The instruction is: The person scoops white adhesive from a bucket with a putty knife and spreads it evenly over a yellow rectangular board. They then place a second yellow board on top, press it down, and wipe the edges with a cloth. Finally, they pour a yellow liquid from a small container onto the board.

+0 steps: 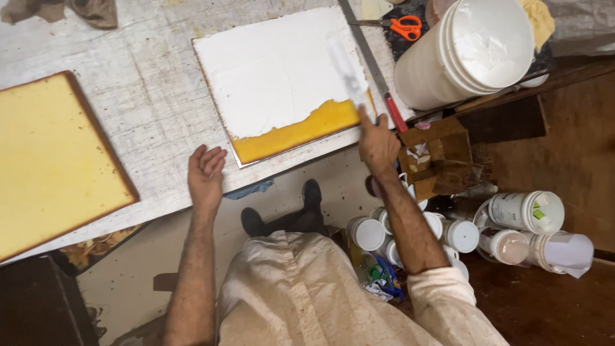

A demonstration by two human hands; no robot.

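Note:
A square board (282, 77) lies on the worktable, mostly coated white, with a yellow strip (301, 131) bare along its near edge. My right hand (378, 144) holds a wide flat scraper (346, 67), smeared white and blurred, over the board's right side. My left hand (206, 173) rests open on the table's near edge, just left of the board's near corner, holding nothing.
A second yellow board (54, 163) lies at the left. A long metal ruler (371, 64) and orange scissors (403, 27) sit right of the board, beside a white bucket of paste (471, 48). Several white jars (461, 234) and a cardboard box (435, 157) stand on the floor.

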